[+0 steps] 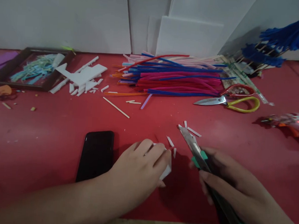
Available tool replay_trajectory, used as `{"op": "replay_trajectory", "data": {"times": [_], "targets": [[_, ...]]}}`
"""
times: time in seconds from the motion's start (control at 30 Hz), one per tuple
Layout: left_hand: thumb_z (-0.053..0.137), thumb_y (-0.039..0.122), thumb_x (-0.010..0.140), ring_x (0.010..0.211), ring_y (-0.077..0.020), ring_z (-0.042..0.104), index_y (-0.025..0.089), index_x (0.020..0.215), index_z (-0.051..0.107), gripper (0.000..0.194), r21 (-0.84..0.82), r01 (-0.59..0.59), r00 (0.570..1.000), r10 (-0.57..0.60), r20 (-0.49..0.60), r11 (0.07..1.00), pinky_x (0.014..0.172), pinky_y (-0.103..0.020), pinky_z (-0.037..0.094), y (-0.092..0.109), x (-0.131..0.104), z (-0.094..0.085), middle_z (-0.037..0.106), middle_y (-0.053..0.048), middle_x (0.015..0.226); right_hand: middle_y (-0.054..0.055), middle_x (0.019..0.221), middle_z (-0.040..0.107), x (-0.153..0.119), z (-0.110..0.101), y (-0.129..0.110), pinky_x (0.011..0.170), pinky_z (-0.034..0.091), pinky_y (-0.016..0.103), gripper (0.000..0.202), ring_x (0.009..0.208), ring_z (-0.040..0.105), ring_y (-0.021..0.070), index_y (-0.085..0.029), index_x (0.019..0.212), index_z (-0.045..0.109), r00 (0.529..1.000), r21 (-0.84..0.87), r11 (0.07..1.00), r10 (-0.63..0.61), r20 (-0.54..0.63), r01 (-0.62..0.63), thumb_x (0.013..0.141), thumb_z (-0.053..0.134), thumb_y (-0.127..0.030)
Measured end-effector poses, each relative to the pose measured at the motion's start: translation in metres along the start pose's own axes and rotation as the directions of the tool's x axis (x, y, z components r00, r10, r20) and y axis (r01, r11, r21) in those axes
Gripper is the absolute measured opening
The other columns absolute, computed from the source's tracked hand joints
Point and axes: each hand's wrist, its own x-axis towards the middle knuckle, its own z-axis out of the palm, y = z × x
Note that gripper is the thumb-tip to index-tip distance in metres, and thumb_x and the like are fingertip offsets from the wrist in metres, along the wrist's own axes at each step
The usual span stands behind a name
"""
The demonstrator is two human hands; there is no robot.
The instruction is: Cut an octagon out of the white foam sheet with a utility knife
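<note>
My left hand (143,162) is closed over a white foam piece (166,171), most of which is hidden under the fingers. My right hand (231,178) grips a green and black box cutter (203,164), its blade (188,136) out and pointing up and to the left. Blade and white piece are apart. Small white offcuts (170,141) lie on the red table between and beyond the hands. A black phone (96,154) lies flat just left of my left hand.
Scissors (223,101) with red and yellow handles lie before a pile of coloured pipe cleaners (177,75). A glue gun (288,120) is at right, below blue umbrella-like shapes (283,40). At left are a brown frame (46,85) and white scraps (87,75).
</note>
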Motion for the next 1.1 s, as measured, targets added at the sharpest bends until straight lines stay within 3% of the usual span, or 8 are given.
{"op": "replay_trajectory", "data": {"times": [0.1, 0.2, 0.37, 0.47, 0.67, 0.83, 0.97, 1.1], "targets": [[0.087, 0.061, 0.071, 0.104, -0.0309, 0.064, 0.003, 0.13, 0.062, 0.086, 0.021, 0.063, 0.996, -0.062, -0.062, 0.998, 0.085, -0.041, 0.057, -0.001, -0.001, -0.005, 0.069, -0.016, 0.124, -0.005, 0.06, 0.063, 0.016, 0.009, -0.009, 0.041, 0.052, 0.024, 0.042, 0.044, 0.061, 0.0144, -0.023, 0.121, 0.061, 0.956, 0.265, 0.924, 0.233, 0.178, -0.274, 0.092, 0.063, -0.053], [0.088, 0.059, 0.07, 0.101, -0.0322, 0.066, 0.002, 0.125, 0.063, 0.083, 0.056, 0.153, 0.985, -0.148, -0.089, 0.987, 0.082, -0.043, 0.057, -0.004, -0.002, -0.009, 0.07, -0.019, 0.119, -0.007, 0.053, 0.06, 0.033, 0.016, -0.015, 0.036, 0.044, 0.021, 0.047, 0.037, 0.055, 0.0124, -0.021, 0.115, 0.06, 0.933, 0.353, 0.878, 0.235, 0.271, -0.324, 0.085, 0.067, -0.057], [0.095, 0.055, 0.061, 0.105, -0.0339, 0.065, 0.005, 0.134, 0.057, 0.096, -0.019, 0.124, 0.985, -0.12, 0.12, 0.992, 0.082, -0.044, 0.059, -0.007, -0.003, -0.008, 0.068, -0.017, 0.123, -0.006, 0.051, 0.059, 0.053, 0.014, -0.018, 0.038, 0.044, 0.023, 0.052, 0.039, 0.054, 0.0133, -0.018, 0.122, 0.063, 0.95, 0.413, 0.857, 0.255, 0.179, -0.308, 0.08, 0.071, -0.048], [0.092, 0.043, 0.069, 0.107, -0.0356, 0.064, 0.003, 0.138, 0.053, 0.089, -0.048, 0.066, 0.988, -0.058, 0.143, 0.997, 0.085, -0.047, 0.059, -0.009, -0.002, -0.008, 0.066, -0.019, 0.127, -0.006, 0.052, 0.06, 0.06, 0.01, -0.018, 0.037, 0.044, 0.024, 0.054, 0.04, 0.055, 0.0145, -0.02, 0.123, 0.065, 0.969, 0.452, 0.86, 0.244, 0.042, -0.236, 0.076, 0.075, -0.044], [0.078, 0.018, 0.075, 0.113, -0.0351, 0.062, 0.006, 0.138, 0.045, 0.072, -0.247, 0.077, 0.986, -0.111, -0.127, 0.966, 0.092, -0.049, 0.058, -0.015, 0.001, -0.01, 0.062, -0.02, 0.128, -0.005, 0.059, 0.063, 0.062, 0.01, -0.017, 0.039, 0.043, 0.025, 0.034, 0.043, 0.055, 0.0134, -0.026, 0.094, 0.062, 0.989, 0.545, 0.835, 0.134, -0.055, -0.082, 0.072, 0.078, -0.046], [0.066, 0.009, 0.086, 0.135, -0.0286, 0.05, 0.01, 0.146, 0.031, 0.069, -0.392, -0.088, 0.898, -0.097, -0.429, 0.916, 0.114, -0.044, 0.045, -0.022, 0.007, -0.001, 0.054, -0.02, 0.138, -0.009, 0.055, 0.057, 0.053, 0.023, -0.007, 0.031, 0.037, 0.023, 0.048, 0.038, 0.049, 0.0125, -0.028, 0.103, 0.058, 0.997, 0.577, 0.816, 0.071, -0.039, -0.036, 0.068, 0.083, -0.05], [0.072, 0.015, 0.089, 0.141, -0.0281, 0.047, 0.016, 0.149, 0.025, 0.077, -0.508, -0.208, 0.867, -0.083, -0.492, 0.836, 0.118, -0.045, 0.041, -0.029, 0.01, 0.009, 0.051, -0.02, 0.144, -0.011, 0.053, 0.054, 0.052, 0.031, 0.002, 0.032, 0.04, 0.023, 0.053, 0.038, 0.051, 0.0124, -0.028, 0.106, 0.056, 0.996, 0.566, 0.824, 0.039, -0.083, 0.015, 0.068, 0.087, -0.049], [0.087, 0.029, 0.078, 0.141, -0.033, 0.047, 0.025, 0.15, 0.017, 0.101, -0.75, -0.189, 0.893, -0.207, -0.4, 0.634, 0.11, -0.049, 0.049, -0.035, 0.013, 0.015, 0.037, -0.023, 0.154, -0.011, 0.059, 0.054, 0.053, 0.03, -0.002, 0.035, 0.044, 0.023, 0.051, 0.04, 0.052, 0.0109, -0.028, 0.103, 0.054, 0.982, 0.567, 0.821, 0.049, -0.184, 0.065, 0.07, 0.088, -0.045]]}}
